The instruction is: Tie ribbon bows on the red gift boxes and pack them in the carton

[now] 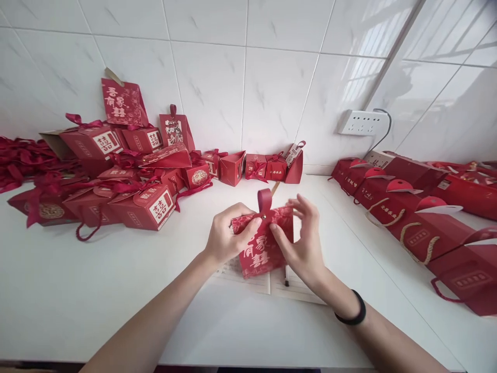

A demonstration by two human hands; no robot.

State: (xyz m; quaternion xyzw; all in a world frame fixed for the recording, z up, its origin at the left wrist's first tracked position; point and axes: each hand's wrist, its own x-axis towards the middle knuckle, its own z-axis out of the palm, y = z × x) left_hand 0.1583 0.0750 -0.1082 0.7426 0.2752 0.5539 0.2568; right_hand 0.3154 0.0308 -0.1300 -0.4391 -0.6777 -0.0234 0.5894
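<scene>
A red gift box [259,254] with white Chinese characters is held up over the table, tilted slightly. At its top stands a red ribbon loop [264,201], with a small gold stud at the loop's base. My left hand [232,231] grips the upper left of the box, its thumb pressed on the front beside the stud. My right hand [302,238] has its thumb against the front, right of the stud; its other fingers are raised and curled by the right edge. Under the box lie an open notebook [297,292] and a pen [286,277], both partly covered.
Red gift boxes [145,207] are piled on the left, beside a heap of red ribbons [23,163]. Several small boxes stand along the tiled wall. A row of handled boxes [423,228] lines the right, near a red tray [466,199]. A power strip [364,123] is on the wall.
</scene>
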